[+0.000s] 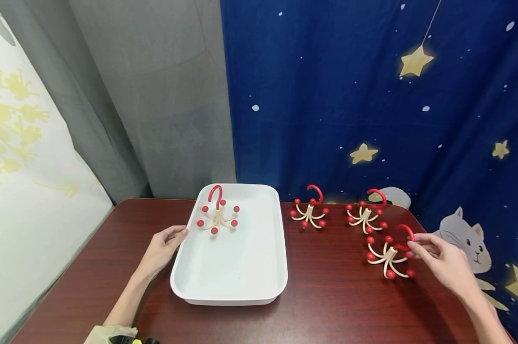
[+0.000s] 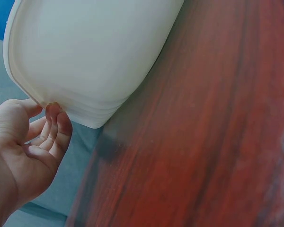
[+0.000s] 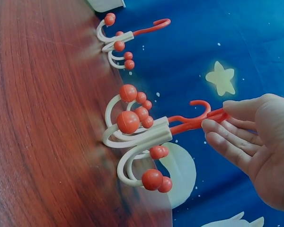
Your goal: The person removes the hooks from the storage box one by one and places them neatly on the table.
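My left hand (image 1: 161, 249) pinches the left rim of a white tray (image 1: 237, 272), thumb on one side and fingers on the other in the left wrist view. Inside the tray stands a cream rotary hook hanger (image 1: 218, 217) with red ball tips and a red hook. At the right, my right hand (image 1: 447, 263) pinches the red hook of a matching hook hanger (image 1: 390, 258) between thumb and fingers. In the right wrist view this hook hanger (image 3: 161, 135) overlaps another behind it. Whether its arms touch the table I cannot tell.
Two more such hangers stand on the dark red table (image 1: 328, 296): one hanger (image 1: 309, 214) right of the tray, another hanger (image 1: 365, 216) just behind the held one. A blue starry curtain (image 1: 310, 105) and a grey curtain (image 1: 164, 95) hang behind the table's far edge.
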`<state>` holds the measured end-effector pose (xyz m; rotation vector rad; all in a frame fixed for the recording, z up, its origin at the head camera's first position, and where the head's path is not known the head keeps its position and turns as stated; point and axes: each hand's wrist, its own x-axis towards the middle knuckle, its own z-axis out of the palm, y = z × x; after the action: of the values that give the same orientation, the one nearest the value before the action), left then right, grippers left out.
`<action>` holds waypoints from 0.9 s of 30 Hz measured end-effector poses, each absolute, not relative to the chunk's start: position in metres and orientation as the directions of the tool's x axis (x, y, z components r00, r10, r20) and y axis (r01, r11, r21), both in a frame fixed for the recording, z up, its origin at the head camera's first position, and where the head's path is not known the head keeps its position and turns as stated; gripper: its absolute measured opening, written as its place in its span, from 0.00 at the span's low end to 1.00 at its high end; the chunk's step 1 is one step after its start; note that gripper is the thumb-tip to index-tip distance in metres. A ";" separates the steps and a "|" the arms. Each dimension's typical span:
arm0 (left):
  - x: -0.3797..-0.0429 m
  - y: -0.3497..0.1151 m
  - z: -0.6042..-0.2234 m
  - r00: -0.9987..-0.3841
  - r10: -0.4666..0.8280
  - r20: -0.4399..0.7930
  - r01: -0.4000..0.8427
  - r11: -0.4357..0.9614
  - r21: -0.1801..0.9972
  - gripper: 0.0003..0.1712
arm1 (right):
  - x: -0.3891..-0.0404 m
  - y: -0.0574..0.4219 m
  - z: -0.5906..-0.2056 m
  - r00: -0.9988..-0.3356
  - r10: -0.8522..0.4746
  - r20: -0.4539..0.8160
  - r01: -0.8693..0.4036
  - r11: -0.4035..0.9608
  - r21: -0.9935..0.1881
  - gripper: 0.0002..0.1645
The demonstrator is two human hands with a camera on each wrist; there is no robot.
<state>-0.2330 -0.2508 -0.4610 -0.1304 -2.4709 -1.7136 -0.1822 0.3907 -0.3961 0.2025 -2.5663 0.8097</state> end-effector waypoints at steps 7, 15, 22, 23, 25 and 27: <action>-0.233 -0.251 -0.460 -0.988 -0.008 0.156 0.143 0.358 0.923 0.28 | -0.180 0.391 -0.395 -0.899 0.005 0.438 -0.241 0.829 -0.504 0.16; -0.233 -0.251 -0.460 -0.987 -0.003 0.160 0.149 0.355 0.923 0.28 | -0.181 0.396 -0.390 -0.884 0.012 0.467 -0.240 0.846 -0.476 0.16; -0.233 -0.251 -0.461 -0.987 -0.005 0.163 0.150 0.360 0.921 0.27 | -0.184 0.398 -0.381 -0.863 0.014 0.505 -0.257 0.849 -0.463 0.15; -0.233 -0.251 -0.461 -0.987 -0.004 0.163 0.151 0.358 0.921 0.28 | -0.185 0.397 -0.379 -0.862 0.013 0.507 -0.258 0.849 -0.461 0.15; -0.233 -0.251 -0.462 -0.987 -0.006 0.162 0.150 0.357 0.922 0.28 | -0.187 0.395 -0.377 -0.859 0.015 0.512 -0.259 0.850 -0.460 0.15; -0.233 -0.251 -0.462 -0.987 -0.007 0.160 0.147 0.356 0.923 0.28 | -0.188 0.393 -0.374 -0.852 0.016 0.523 -0.264 0.850 -0.455 0.15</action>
<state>-0.2330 -0.2509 -0.4618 -0.1285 -2.4724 -1.7047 -0.1883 0.3933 -0.3737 0.1812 -2.5008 0.7170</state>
